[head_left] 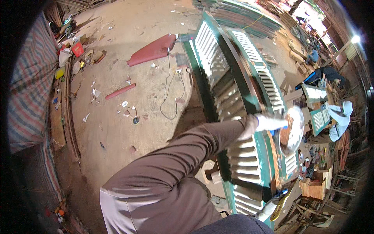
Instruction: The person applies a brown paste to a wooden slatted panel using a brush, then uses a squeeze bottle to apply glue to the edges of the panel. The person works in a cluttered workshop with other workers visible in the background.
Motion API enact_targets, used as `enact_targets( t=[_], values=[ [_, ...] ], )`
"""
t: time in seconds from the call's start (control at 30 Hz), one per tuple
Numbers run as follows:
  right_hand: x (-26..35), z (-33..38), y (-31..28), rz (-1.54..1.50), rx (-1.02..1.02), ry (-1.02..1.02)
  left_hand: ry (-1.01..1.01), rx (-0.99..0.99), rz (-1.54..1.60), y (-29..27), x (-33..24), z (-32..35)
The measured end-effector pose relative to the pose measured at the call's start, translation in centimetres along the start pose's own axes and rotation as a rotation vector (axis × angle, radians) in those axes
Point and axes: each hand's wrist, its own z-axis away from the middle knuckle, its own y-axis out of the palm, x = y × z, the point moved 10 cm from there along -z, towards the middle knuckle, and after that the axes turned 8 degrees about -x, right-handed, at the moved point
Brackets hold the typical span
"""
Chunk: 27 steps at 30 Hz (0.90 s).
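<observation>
My left hand [269, 123], in a white glove below a brown sleeve, reaches across the louvred shutters. It is closed at the edge of a round, pale-rimmed tub [293, 132] with something brown inside; motion smears both. Under the arm, a green-framed shutter with pale slats [243, 162] stands on edge beside other green-and-white shutters [270, 87]. At the lower right, my right hand [265, 211], also white-gloved, is partly hidden and appears closed on something. A blue end [285, 192] and a yellowish curved piece [280, 206] show beside it, their kind unclear.
A dark red board [152, 50] and a red strip [120, 91] lie on the dusty floor, near a loose cable [165, 91]. More shutters [243, 17] are stacked at the back. At right, people [340, 121] work near a wooden piece [314, 187]. A striped sheet [33, 85] hangs left.
</observation>
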Motion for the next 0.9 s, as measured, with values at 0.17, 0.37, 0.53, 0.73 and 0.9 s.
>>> enact_targets(
  t=[0.17,0.37,0.53,0.73,0.9],
  values=[
    [1.8,-1.0,5.4,-0.233,0.223,0.351,0.051,0.034,-0.326,1.7,2.4,-2.1],
    [6.9,-1.8,3.9,0.258,-0.055,0.024,0.208,-0.14,-0.41,1.5,2.7,-2.6],
    [8.0,-2.8,2.4,0.336,-0.176,0.079,-0.252,0.081,-0.092,2.7,4.0,-2.7],
    [12.9,-7.0,2.5,0.075,0.003,0.405,-0.494,0.101,0.178,1.5,6.3,-3.6],
    [13.3,-5.7,4.4,0.316,0.006,0.286,-0.992,0.161,0.848,0.4,10.0,-6.6]
  ],
)
